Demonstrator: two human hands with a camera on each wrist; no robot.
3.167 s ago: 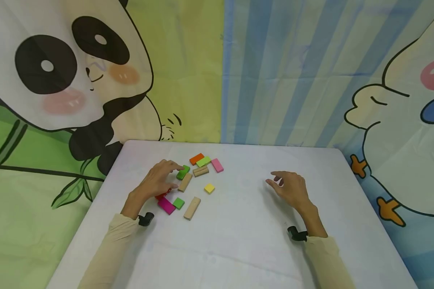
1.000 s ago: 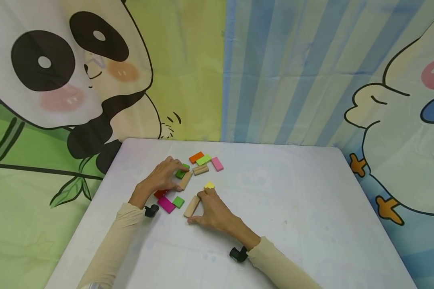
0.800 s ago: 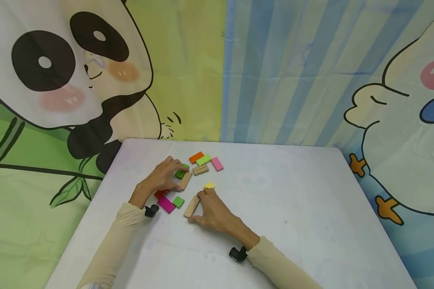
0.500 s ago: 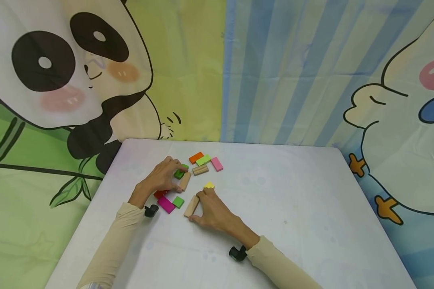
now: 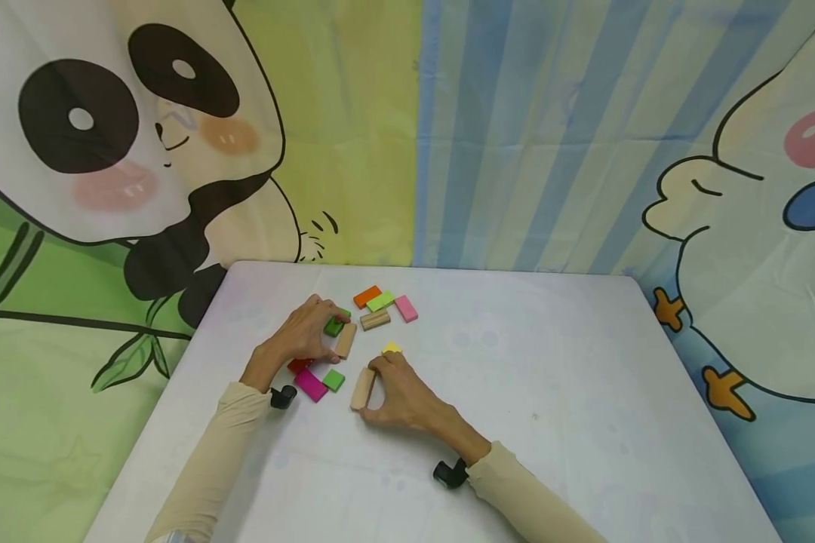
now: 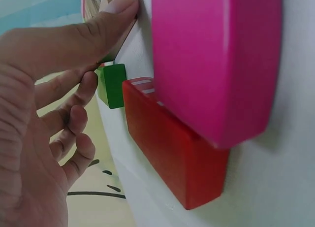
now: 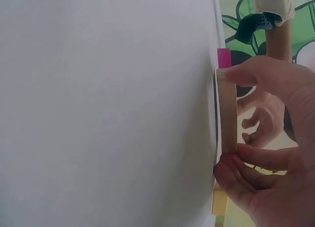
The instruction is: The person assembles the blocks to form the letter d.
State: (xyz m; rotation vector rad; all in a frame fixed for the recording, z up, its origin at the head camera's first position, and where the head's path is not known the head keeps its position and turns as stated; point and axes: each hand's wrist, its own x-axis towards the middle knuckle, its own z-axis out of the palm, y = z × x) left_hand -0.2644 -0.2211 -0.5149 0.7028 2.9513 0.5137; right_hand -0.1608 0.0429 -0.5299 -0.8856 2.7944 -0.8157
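Observation:
A plain wooden block (image 5: 363,388) is pinched end to end by my right hand (image 5: 407,396); the right wrist view shows the thumb at one end of this wooden block (image 7: 227,113) and fingertips at the other. My left hand (image 5: 302,332) pinches a second plain wooden block (image 5: 345,341) lengthwise. In the left wrist view, the left thumb lies against an end of that block (image 6: 118,42), partly hidden. A dark green block (image 5: 333,327) sits beside the left fingers. Under the left wrist lie a red block (image 5: 299,366) and a magenta block (image 5: 311,385).
A small green block (image 5: 334,379) lies between the two hands. Beyond the right fingers is a yellow block (image 5: 392,347), partly covered. Farther back are a grooved wooden block (image 5: 376,320) and orange (image 5: 367,296), lime (image 5: 381,301) and pink (image 5: 406,308) blocks on the white table (image 5: 550,362).
My right hand came in from the right side to the near wooden block and has just shifted it slightly right, turning it a little. My left hand closed in on its wooden block, then stayed nearly still.

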